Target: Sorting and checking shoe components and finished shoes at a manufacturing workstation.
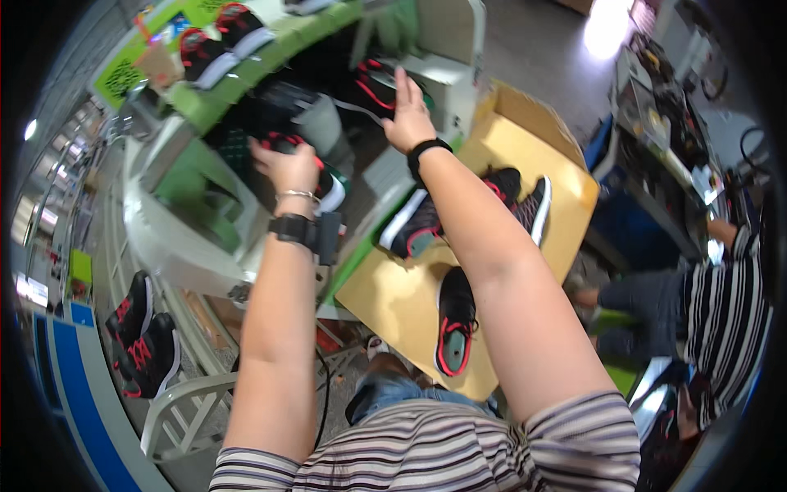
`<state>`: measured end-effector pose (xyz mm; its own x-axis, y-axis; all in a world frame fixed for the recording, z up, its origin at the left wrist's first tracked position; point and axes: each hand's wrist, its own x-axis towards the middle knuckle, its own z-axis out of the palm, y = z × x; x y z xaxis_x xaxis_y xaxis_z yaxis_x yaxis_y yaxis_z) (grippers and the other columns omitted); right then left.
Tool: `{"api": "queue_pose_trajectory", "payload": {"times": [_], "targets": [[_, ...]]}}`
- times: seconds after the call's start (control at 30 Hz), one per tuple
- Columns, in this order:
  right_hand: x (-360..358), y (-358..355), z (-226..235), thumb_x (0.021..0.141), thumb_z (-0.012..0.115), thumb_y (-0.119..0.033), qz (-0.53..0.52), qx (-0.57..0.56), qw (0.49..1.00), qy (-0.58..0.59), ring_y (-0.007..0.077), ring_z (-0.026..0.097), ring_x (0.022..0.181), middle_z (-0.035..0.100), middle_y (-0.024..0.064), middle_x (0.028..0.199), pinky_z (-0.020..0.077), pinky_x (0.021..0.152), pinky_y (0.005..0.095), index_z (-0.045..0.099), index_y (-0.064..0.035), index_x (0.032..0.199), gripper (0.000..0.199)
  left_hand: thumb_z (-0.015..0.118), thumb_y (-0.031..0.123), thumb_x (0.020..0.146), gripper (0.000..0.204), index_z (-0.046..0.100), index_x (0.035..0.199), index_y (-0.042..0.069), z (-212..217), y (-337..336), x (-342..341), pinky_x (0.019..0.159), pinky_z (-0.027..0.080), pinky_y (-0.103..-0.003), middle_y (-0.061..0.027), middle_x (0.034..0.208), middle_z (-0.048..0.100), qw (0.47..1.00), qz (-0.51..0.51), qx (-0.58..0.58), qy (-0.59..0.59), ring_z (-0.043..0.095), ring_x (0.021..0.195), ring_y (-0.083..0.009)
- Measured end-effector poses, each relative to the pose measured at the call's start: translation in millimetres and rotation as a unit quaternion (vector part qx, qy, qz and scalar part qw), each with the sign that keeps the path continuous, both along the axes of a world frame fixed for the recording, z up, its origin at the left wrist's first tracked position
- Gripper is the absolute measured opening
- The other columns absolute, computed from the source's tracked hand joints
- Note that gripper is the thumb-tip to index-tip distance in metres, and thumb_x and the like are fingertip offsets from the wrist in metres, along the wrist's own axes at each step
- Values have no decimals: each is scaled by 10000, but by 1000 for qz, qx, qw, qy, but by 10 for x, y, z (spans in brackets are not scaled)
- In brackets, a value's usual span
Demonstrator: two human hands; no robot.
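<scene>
Both my arms reach into a white and green machine (156,234). My left hand (288,170) is curled over a black and red sneaker (329,190) with a white sole; its fingertips are partly smeared by motion. My right hand (408,119) has its fingers stretched out, beside another black and red sneaker (375,88) deeper in the machine. Whether the palm touches that shoe I cannot tell. A pale block-like part (324,127) stands between the two shoes.
A yellowish board (410,316) at my front holds several sneakers, one of them a black sneaker (457,320). More shoes (221,49) stand on the machine's green top. A pair (143,344) sits on a rack at left. At right, a person in stripes (721,320) is beside a cluttered bench (648,123).
</scene>
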<state>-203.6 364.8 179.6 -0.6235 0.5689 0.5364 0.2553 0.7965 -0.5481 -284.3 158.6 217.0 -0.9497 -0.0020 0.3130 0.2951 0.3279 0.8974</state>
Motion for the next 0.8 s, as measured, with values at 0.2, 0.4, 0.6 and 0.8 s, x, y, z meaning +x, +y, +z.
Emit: {"api": "queue_pose_trajectory", "payload": {"times": [0.2, 0.4, 0.6, 0.8], "targets": [[1492, -21, -919, 729, 845, -471, -99, -43, 970, -219, 474, 288, 1450, 262, 269, 1590, 274, 1130, 639, 213, -71, 1574, 1128, 724, 95, 724, 929, 227, 1500, -20, -163, -78, -288, 1128, 393, -480, -346, 1434, 286, 996, 63, -16, 55, 381, 1326, -474], [3097, 135, -1651, 658, 898, -403, -293, -17, 928, -230, 463, 325, 1433, 248, 293, 1588, 259, 1173, 592, 191, -99, 1593, 1210, 769, 195, 747, 942, 235, 1512, 66, -93, -34, -427, 1122, 340, -534, -311, 1501, 206, 993, 95, -17, 75, 320, 1372, -475], [4194, 208, -1974, 722, 719, -106, -255, -364, 894, 64, 386, 509, 1297, 500, 269, 1382, 406, 1099, 388, 214, 13, 1544, 972, 705, 215, 891, 766, 280, 1497, 18, -434, -88, 1014, 1193, 197, -523, -288, 1562, 168, 926, -206, -13, 317, 184, 1470, -450], [4368, -1676, -1769, 743, 707, -82, -173, -336, 925, -43, 400, 422, 1351, 405, 271, 1418, 341, 1149, 428, 223, 48, 1516, 922, 762, 451, 871, 1029, 159, 1574, 4, -1940, -838, 2520, 1232, 173, -499, -302, 1587, 192, 822, -543, -147, -88, 172, 1508, -429]]}}
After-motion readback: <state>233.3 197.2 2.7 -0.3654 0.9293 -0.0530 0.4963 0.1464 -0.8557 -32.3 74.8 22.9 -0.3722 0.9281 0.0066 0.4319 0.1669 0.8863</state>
